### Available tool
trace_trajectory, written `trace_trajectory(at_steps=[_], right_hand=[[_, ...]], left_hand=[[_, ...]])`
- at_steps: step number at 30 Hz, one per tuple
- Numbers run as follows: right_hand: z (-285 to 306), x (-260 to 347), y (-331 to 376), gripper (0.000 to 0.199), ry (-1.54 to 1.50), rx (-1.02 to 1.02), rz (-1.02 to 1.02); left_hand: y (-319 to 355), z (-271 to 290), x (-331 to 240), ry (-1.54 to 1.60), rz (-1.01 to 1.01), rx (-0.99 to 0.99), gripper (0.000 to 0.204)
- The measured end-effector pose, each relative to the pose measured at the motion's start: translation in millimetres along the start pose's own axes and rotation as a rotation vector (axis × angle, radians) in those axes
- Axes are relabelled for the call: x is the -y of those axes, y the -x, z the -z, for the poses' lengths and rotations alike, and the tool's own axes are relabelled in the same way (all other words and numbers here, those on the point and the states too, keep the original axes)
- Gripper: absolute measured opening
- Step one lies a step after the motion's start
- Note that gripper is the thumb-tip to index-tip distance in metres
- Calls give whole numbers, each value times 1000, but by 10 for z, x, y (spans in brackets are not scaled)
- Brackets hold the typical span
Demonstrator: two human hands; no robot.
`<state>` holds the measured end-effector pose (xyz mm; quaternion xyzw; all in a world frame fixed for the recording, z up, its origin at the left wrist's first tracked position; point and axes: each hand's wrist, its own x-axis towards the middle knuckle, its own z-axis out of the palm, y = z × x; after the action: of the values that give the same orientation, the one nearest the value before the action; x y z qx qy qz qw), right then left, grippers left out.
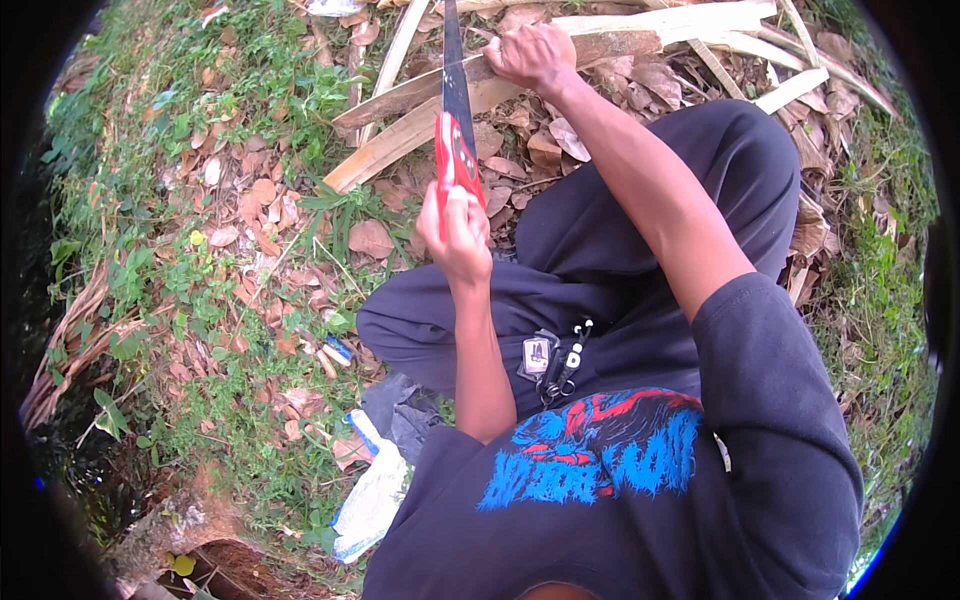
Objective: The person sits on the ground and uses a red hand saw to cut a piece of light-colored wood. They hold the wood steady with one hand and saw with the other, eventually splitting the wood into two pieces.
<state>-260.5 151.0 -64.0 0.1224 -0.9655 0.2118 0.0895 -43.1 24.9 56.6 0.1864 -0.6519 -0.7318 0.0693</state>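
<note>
My left hand (457,235) is wrapped round the red handle of a hand saw (456,95), whose dark blade points away from me. The blade crosses over a narrow split piece of wood (405,101); whether its teeth are in the wood cannot be made out. My right hand (532,56), fingers curled into a closed grip, rests on that same piece to the right of the blade. Just nearer lies a second pale split piece (385,148), partly under the first.
More split wood strips (690,18) lie across the far side and far right. Brown dry leaves (370,239) and grass surround my crossed legs (640,250). A white plastic wrapper (372,505) is by my left side, with a log (190,520) at lower left.
</note>
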Motion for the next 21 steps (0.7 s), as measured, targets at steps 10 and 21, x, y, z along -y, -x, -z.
trace_trajectory(at_steps=[10, 21], right_hand=[[-4, 51, 36, 60, 9, 133, -58], [-49, -19, 37, 56, 56, 48, -55]], left_hand=[[399, 100, -142, -9, -24, -52, 13], [970, 328, -129, 61, -33, 50, 19]])
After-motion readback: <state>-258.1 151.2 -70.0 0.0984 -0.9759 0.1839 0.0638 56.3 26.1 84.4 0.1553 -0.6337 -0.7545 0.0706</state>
